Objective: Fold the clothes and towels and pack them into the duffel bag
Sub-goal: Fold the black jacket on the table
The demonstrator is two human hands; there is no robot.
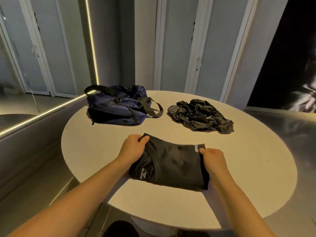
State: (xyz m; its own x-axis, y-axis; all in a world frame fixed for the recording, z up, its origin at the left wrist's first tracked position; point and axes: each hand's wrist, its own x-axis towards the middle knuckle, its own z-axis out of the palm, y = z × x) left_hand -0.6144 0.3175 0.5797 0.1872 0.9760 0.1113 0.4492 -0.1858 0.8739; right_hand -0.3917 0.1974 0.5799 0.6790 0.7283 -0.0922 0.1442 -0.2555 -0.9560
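Your left hand [135, 145] and right hand [212, 159] each have fingers [203, 151] curled on the folded black garment [172, 165], lower centre on the counter [256, 159], with the duffel bag [116, 108] left of centre and the crumpled black clothes [200, 115] right of centre.

On the round white table [95, 151], the folded black fabric shirt [176, 165] lies at the near middle; the left hand [132, 146] grips its far left corner, the right hand [213, 159] its right edge; behind it, the navy fabric duffel bag [116, 108] sits far left; the crumpled black garment heap [200, 115] lies to the bag's right, apart from it.
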